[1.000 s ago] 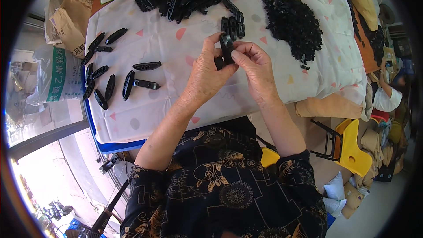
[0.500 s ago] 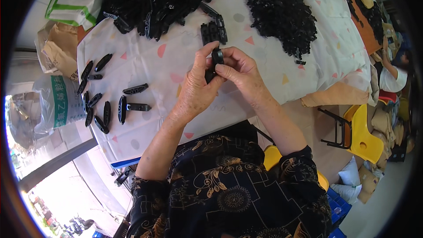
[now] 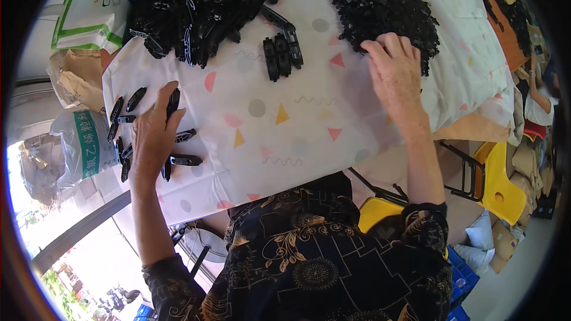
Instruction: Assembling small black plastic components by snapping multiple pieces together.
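Observation:
At the left of the table, my left hand (image 3: 153,137) has its thumb and index finger closed around an oblong black plastic part (image 3: 173,102). Several similar black parts (image 3: 136,98) lie loosely around and partly under that hand. My right hand (image 3: 395,77) rests palm down at the near edge of a heap of small black plastic pieces (image 3: 386,6). Its fingers curl down into the heap, so their tips and anything between them are hidden. Between the hands, toward the far side, several black parts (image 3: 277,58) stand side by side in a short row.
A large pile of black plastic parts (image 3: 202,18) covers the far left of the patterned white tablecloth (image 3: 309,137). Bags (image 3: 89,18) stand beyond the left edge. Yellow chairs (image 3: 502,184) and a blue crate (image 3: 463,276) are at the right.
My hands were together at mid-table around a black part. They have separated: the left carried a black part to the left group, the right moved over to the small pieces.

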Motion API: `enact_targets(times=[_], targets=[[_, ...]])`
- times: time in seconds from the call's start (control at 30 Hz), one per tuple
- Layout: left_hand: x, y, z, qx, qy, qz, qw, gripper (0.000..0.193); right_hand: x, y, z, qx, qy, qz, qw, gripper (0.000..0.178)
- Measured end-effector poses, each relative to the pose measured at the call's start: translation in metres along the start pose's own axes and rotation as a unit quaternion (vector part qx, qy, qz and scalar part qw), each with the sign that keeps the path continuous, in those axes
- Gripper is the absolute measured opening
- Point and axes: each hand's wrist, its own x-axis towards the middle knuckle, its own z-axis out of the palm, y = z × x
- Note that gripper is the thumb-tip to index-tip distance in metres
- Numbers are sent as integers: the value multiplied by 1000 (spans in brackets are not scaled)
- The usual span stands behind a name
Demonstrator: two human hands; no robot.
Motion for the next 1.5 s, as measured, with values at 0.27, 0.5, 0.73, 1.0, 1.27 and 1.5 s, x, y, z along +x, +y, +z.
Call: enact_targets(times=[0.27,0.5,0.73,1.0,1.27,1.5], targets=[[57,75,42,77,117,383,913,38,10,31,11,-100,-66,-125,985,15],[73,85,65,69,101,412,903,24,8,31,21,-41,-80,-145,985,11],[57,73,77,60,92,359,927,21,2,16,5,-18,-94,-101,990,22],[33,63,80,-26,88,187,978,22,-11,21,1,25,-140,-65,988,20],[18,44,90,-167,130,114,971,35,-2,18,15,-13,-111,-104,988,14],[-8,72,86,-711,-79,-53,697,38,15,-3,25,684,-87,295,662,12]])
